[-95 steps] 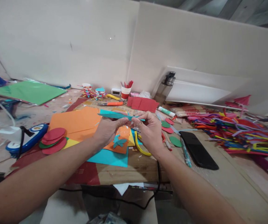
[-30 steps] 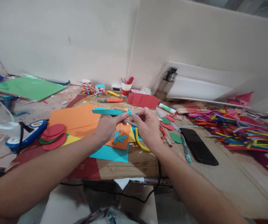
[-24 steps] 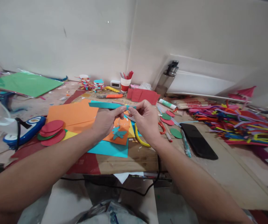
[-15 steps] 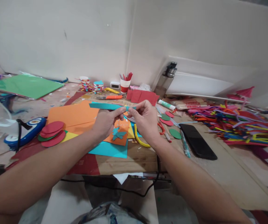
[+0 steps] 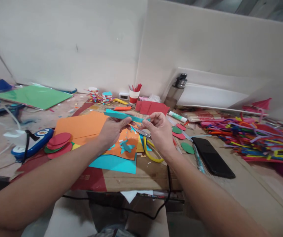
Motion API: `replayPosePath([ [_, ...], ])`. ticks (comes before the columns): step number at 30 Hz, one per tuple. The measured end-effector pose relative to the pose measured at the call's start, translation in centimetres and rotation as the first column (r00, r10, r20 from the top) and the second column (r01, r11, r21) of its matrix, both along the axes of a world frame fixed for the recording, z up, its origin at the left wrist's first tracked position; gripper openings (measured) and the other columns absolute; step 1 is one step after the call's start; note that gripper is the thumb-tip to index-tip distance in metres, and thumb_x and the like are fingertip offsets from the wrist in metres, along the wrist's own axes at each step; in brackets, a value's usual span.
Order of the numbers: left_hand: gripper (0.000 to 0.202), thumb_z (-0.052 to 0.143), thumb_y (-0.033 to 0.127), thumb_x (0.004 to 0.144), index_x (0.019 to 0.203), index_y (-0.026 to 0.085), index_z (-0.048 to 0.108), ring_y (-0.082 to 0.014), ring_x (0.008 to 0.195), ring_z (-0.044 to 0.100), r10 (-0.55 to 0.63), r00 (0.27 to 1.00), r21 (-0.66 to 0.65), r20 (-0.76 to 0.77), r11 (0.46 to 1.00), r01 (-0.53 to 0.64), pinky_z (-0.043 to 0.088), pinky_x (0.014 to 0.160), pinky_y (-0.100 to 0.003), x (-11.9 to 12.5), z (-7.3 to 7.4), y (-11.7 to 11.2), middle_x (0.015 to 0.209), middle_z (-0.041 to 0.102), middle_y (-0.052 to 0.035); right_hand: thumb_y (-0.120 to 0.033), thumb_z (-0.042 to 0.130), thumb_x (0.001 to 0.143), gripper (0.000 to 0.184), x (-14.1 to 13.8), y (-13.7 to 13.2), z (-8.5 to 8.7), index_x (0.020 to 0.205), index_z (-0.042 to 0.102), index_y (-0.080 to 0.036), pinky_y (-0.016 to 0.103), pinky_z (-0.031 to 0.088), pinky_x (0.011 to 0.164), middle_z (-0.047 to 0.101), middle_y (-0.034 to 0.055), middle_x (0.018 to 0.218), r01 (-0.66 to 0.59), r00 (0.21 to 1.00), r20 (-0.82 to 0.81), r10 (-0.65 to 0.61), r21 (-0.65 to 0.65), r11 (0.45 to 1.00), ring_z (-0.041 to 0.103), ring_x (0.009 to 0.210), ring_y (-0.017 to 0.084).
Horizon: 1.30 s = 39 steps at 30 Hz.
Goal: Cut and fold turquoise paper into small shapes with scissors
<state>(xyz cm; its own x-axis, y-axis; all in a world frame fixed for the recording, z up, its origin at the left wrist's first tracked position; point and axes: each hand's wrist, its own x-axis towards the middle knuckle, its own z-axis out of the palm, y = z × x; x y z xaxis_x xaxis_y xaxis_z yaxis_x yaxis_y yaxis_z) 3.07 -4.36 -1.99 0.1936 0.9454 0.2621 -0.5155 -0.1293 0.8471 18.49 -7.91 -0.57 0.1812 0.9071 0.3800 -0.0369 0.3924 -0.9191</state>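
Above the craft table I hold a folded teal paper strip between both hands. My left hand pinches its middle from below, and the strip's free end sticks out to the left. My right hand pinches the strip's right end between thumb and fingertips. Directly beneath lie orange paper sheets, a small teal cut-out on an orange piece, a teal sheet and yellow-handled scissors.
Red and green paper circles lie at the left beside a blue device. A black phone, a pen and a heap of coloured strips lie at the right. A cup, a glue stick and a bottle stand behind.
My hands have shifted slightly right and lower in view as my head moved. Both keep their pinch on the teal strip, and the right fingers have slid to its end.
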Motion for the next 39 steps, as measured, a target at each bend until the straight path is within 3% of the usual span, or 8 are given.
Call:
replayPosePath([
  [8, 0.029, 0.088, 0.034, 0.058, 0.070, 0.012, 0.073, -0.0145, 0.058, 0.066, 0.020, 0.999, -0.068, 0.028, 0.998, -0.018, 0.046, 0.054, -0.024, -0.3, 0.4, 0.2, 0.067, 0.072, -0.0068, -0.026, 0.077, 0.072, 0.029, -0.9, -1.0, 0.1, 0.080, 0.050, -0.021, 0.026, 0.054, 0.064, 0.062, -0.0046, 0.071, 0.010, 1.000, 0.026, -0.012, 0.076, 0.997, 0.062, 0.064, 0.010],
  [15, 0.033, 0.089, 0.034, 0.055, 0.066, 0.010, 0.070, -0.0116, 0.051, 0.062, 0.031, 0.999, -0.127, 0.010, 0.991, -0.030, 0.043, 0.049, -0.021, -0.4, 1.0, 0.1, 0.058, 0.067, -0.0046, -0.026, 0.079, 0.069, 0.031, -1.1, -1.0, 0.2, 0.078, 0.049, -0.021, 0.025, 0.050, 0.059, 0.060, -0.0065, 0.064, -0.003, 1.000, 0.006, 0.003, 0.031, 1.000, 0.063, 0.058, 0.011],
  [20, 0.033, 0.088, 0.036, 0.058, 0.065, 0.010, 0.069, -0.0116, 0.050, 0.061, 0.066, 0.997, -0.085, -0.042, 0.994, -0.069, 0.045, 0.048, -0.022, -0.5, 0.9, 0.0, 0.057, 0.067, -0.0050, -0.028, 0.075, 0.073, 0.029, -0.8, -0.7, -0.5, 0.088, 0.052, -0.021, 0.026, 0.049, 0.060, 0.059, -0.0063, 0.067, -0.042, 0.997, 0.066, 0.043, -0.013, 0.999, 0.062, 0.057, 0.011],
  [23, 0.030, 0.086, 0.036, 0.061, 0.067, 0.011, 0.071, -0.0133, 0.052, 0.063, 0.105, 0.993, -0.030, -0.059, 0.994, -0.107, 0.047, 0.050, -0.024, -0.5, 0.5, 0.0, 0.059, 0.068, -0.0059, -0.030, 0.075, 0.074, 0.030, -0.7, -0.6, -0.9, 0.097, 0.057, -0.021, 0.028, 0.051, 0.068, 0.064, -0.0017, 0.080, -0.024, 0.982, 0.185, 0.023, 0.002, 1.000, 0.063, 0.070, 0.013],
  [28, 0.022, 0.083, 0.032, 0.066, 0.066, 0.013, 0.073, -0.0128, 0.052, 0.062, 0.112, 0.990, 0.038, -0.087, 0.993, -0.109, 0.048, 0.052, -0.025, -0.4, 0.0, -0.1, 0.058, 0.068, -0.0049, -0.034, 0.076, 0.074, 0.024, -1.1, -1.0, -0.9, 0.090, 0.063, -0.021, 0.029, 0.049, 0.070, 0.068, 0.0020, 0.085, 0.028, 0.947, 0.318, -0.043, 0.052, 0.998, 0.063, 0.078, 0.016],
  [33, 0.021, 0.082, 0.032, 0.068, 0.063, 0.014, 0.072, -0.0111, 0.053, 0.060, 0.098, 0.991, 0.026, -0.095, 0.995, -0.096, 0.047, 0.053, -0.023, -0.1, -0.2, -0.1, 0.058, 0.068, -0.0041, -0.036, 0.075, 0.073, 0.021, -1.2, -1.4, -0.4, 0.079, 0.064, -0.019, 0.026, 0.044, 0.060, 0.068, 0.0011, 0.075, 0.089, 0.928, 0.361, -0.087, 0.010, 0.996, 0.059, 0.069, 0.014],
  [39, 0.022, 0.085, 0.031, 0.061, 0.072, 0.015, 0.075, -0.0124, 0.056, 0.061, -0.002, 0.995, 0.003, -0.097, 1.000, 0.003, 0.049, 0.057, -0.025, 0.0, -0.3, 0.1, 0.061, 0.070, -0.0032, -0.028, 0.068, 0.075, 0.011, -0.7, -1.3, 0.2, 0.072, 0.066, -0.017, 0.025, 0.045, 0.057, 0.064, -0.0003, 0.067, 0.023, 0.964, 0.267, 0.011, -0.124, 0.992, 0.056, 0.061, 0.012],
])
